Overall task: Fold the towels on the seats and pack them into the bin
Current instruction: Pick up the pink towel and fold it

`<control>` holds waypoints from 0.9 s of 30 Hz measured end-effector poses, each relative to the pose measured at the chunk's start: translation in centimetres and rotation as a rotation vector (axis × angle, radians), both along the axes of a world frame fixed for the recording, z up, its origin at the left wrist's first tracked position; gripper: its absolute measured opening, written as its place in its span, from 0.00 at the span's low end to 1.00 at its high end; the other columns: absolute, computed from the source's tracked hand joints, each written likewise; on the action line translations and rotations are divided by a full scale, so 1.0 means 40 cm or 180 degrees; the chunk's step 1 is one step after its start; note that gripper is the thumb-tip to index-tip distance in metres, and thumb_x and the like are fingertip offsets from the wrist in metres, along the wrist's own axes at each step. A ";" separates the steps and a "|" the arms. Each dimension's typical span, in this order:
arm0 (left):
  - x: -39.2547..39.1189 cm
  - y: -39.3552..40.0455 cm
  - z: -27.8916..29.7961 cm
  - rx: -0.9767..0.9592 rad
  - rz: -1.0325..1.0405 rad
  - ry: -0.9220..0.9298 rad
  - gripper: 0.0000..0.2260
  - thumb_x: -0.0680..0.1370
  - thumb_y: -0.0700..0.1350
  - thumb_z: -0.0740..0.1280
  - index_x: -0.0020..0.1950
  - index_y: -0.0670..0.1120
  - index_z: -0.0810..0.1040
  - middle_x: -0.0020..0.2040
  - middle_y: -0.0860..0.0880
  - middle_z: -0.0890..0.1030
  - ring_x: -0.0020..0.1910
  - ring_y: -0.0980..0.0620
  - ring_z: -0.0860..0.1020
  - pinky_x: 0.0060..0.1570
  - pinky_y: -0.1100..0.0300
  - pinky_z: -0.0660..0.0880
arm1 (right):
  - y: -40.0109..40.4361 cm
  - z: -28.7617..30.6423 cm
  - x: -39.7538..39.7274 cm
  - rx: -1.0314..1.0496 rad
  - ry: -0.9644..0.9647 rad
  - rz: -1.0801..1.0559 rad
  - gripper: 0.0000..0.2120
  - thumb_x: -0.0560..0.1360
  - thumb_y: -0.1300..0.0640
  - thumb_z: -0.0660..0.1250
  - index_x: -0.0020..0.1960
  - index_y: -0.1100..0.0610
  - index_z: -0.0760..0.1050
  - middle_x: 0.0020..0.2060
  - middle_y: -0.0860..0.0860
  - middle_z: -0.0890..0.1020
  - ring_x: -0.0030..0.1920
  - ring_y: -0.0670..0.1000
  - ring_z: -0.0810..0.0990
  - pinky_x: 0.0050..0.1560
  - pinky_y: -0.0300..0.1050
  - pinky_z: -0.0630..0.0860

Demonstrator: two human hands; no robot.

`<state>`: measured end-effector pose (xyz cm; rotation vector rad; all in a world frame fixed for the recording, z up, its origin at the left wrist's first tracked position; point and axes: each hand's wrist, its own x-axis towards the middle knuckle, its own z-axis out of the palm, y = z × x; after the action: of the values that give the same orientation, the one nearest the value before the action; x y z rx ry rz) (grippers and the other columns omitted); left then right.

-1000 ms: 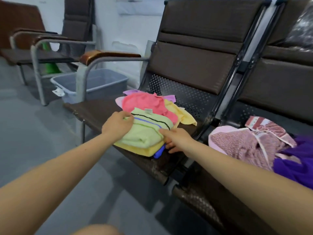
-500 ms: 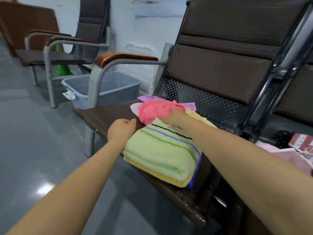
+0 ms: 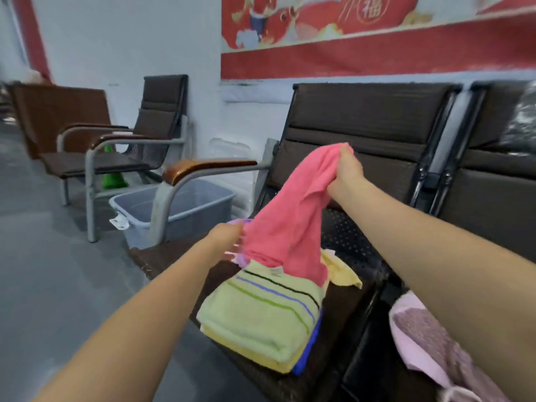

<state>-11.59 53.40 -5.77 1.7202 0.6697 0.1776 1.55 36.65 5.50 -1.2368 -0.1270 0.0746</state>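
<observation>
Where half a second ago the pink towel lay crumpled on the seat behind the folded pile, it now hangs in the air, drawn up by the right hand, whose fingers are curled tight round its top edge in front of the backrest. The left hand, which had been resting at the near left edge of the folded pile, has moved to the towel's lower left side and seems to pinch the cloth there, though blur keeps me from being sure of the grip. The towel's bottom end still trails down onto the seat, touching the back of the folded green striped towel, which sits on a yellow one and a blue one near the seat's front edge. A yellow towel and a purple one lie unfolded behind the pile. I judge that the person has finished with the green towel and has started on the pink one, lifting it to spread it for folding. The grey bin stands on the floor past the armrest, and looks empty from here, so packing seems not yet begun. More unfolded towels wait on the next seat to the right.
</observation>
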 end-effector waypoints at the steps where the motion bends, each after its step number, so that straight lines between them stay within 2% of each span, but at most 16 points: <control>1: 0.014 -0.042 0.057 -0.0094 -0.0112 -0.0216 0.15 0.82 0.52 0.56 0.54 0.44 0.76 0.50 0.45 0.78 0.42 0.49 0.75 0.43 0.58 0.72 | -0.045 0.071 -0.018 0.0227 -0.0045 0.0026 0.16 0.82 0.46 0.55 0.51 0.57 0.74 0.56 0.52 0.80 0.59 0.53 0.77 0.52 0.41 0.74; 2: 0.025 -0.078 0.093 -0.0205 -0.0169 -0.0376 0.18 0.82 0.54 0.55 0.58 0.43 0.75 0.53 0.43 0.77 0.43 0.49 0.75 0.43 0.58 0.72 | -0.070 0.115 -0.028 0.0370 -0.0086 0.0045 0.15 0.82 0.47 0.55 0.51 0.57 0.74 0.62 0.53 0.77 0.61 0.54 0.76 0.58 0.45 0.74; 4: 0.041 -0.177 0.187 -0.0486 -0.0310 -0.0657 0.23 0.82 0.58 0.53 0.66 0.42 0.71 0.56 0.42 0.76 0.43 0.48 0.76 0.42 0.57 0.74 | -0.155 0.218 -0.067 0.0644 -0.0299 0.0034 0.13 0.82 0.50 0.55 0.44 0.55 0.70 0.67 0.56 0.74 0.64 0.56 0.75 0.64 0.50 0.71; 5: 0.046 -0.229 0.226 -0.0634 -0.0383 -0.0795 0.26 0.82 0.60 0.52 0.69 0.42 0.68 0.57 0.41 0.76 0.44 0.47 0.77 0.42 0.56 0.75 | -0.195 0.259 -0.090 0.0798 -0.0334 0.0075 0.13 0.82 0.48 0.56 0.45 0.55 0.72 0.67 0.56 0.74 0.65 0.57 0.75 0.65 0.51 0.71; 7: 0.046 -0.342 0.305 -0.0992 -0.0485 -0.1087 0.30 0.80 0.63 0.52 0.72 0.42 0.65 0.62 0.38 0.75 0.47 0.45 0.78 0.44 0.52 0.77 | -0.286 0.332 -0.132 0.1157 -0.0246 0.0014 0.18 0.80 0.44 0.60 0.56 0.57 0.77 0.65 0.57 0.77 0.62 0.58 0.77 0.65 0.53 0.72; 10: 0.030 -0.508 0.413 -0.1333 -0.0620 -0.1424 0.32 0.79 0.64 0.53 0.74 0.42 0.62 0.66 0.38 0.71 0.51 0.42 0.77 0.50 0.50 0.77 | -0.436 0.422 -0.212 0.1244 -0.0515 -0.0099 0.23 0.82 0.48 0.55 0.71 0.61 0.68 0.69 0.59 0.72 0.68 0.60 0.72 0.67 0.52 0.69; 13: 0.008 -0.670 0.497 -0.1194 -0.0793 -0.1704 0.28 0.80 0.62 0.55 0.71 0.43 0.66 0.58 0.41 0.74 0.50 0.44 0.77 0.52 0.51 0.77 | -0.596 0.488 -0.321 0.1116 -0.0846 -0.0398 0.22 0.84 0.56 0.50 0.73 0.65 0.62 0.72 0.62 0.68 0.71 0.60 0.68 0.65 0.51 0.69; 16: -0.041 -0.835 0.553 -0.1104 -0.1017 -0.1908 0.20 0.81 0.57 0.57 0.61 0.43 0.74 0.46 0.47 0.76 0.42 0.50 0.76 0.42 0.57 0.76 | -0.758 0.516 -0.383 0.1094 -0.0955 -0.0495 0.21 0.83 0.57 0.51 0.73 0.66 0.63 0.69 0.62 0.71 0.69 0.61 0.70 0.66 0.52 0.68; 19: -0.093 -0.982 0.545 -0.1105 -0.1353 -0.1866 0.15 0.82 0.53 0.56 0.48 0.45 0.76 0.38 0.50 0.74 0.33 0.53 0.71 0.35 0.61 0.70 | -0.909 0.472 -0.418 0.1224 -0.0761 -0.0535 0.21 0.82 0.52 0.56 0.68 0.63 0.72 0.55 0.59 0.80 0.59 0.58 0.77 0.68 0.51 0.69; 22: -0.117 -1.106 0.447 -0.0968 -0.1625 -0.1453 0.14 0.82 0.51 0.56 0.42 0.47 0.75 0.36 0.50 0.73 0.32 0.54 0.70 0.35 0.62 0.68 | -1.043 0.333 -0.432 0.1117 -0.0505 -0.0549 0.16 0.80 0.51 0.60 0.53 0.62 0.79 0.46 0.57 0.83 0.50 0.56 0.80 0.61 0.49 0.74; 23: -0.118 -1.136 0.397 -0.0908 -0.1692 -0.1270 0.14 0.82 0.51 0.56 0.41 0.47 0.74 0.36 0.50 0.73 0.32 0.54 0.69 0.34 0.62 0.67 | -1.078 0.261 -0.437 0.0941 -0.0419 -0.0529 0.14 0.79 0.51 0.62 0.50 0.62 0.79 0.43 0.57 0.83 0.47 0.56 0.81 0.59 0.48 0.75; 25: -0.116 -1.189 0.292 -0.0877 -0.1866 -0.0948 0.14 0.83 0.49 0.55 0.40 0.47 0.73 0.35 0.50 0.71 0.30 0.54 0.67 0.31 0.64 0.65 | -1.137 0.107 -0.453 0.0495 -0.0148 -0.0461 0.12 0.77 0.52 0.66 0.51 0.61 0.78 0.43 0.58 0.82 0.47 0.56 0.80 0.58 0.50 0.75; 27: -0.115 -1.219 0.191 -0.0797 -0.2023 -0.0679 0.13 0.83 0.47 0.55 0.41 0.47 0.73 0.34 0.50 0.71 0.29 0.55 0.67 0.28 0.65 0.64 | -1.185 -0.034 -0.471 -0.0261 -0.0044 -0.0646 0.08 0.74 0.54 0.69 0.47 0.59 0.80 0.43 0.55 0.82 0.49 0.54 0.78 0.59 0.49 0.74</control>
<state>-16.20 4.63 1.89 1.5627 -0.0298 -0.1617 -17.27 -10.76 4.13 -1.3259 -0.0100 -0.1059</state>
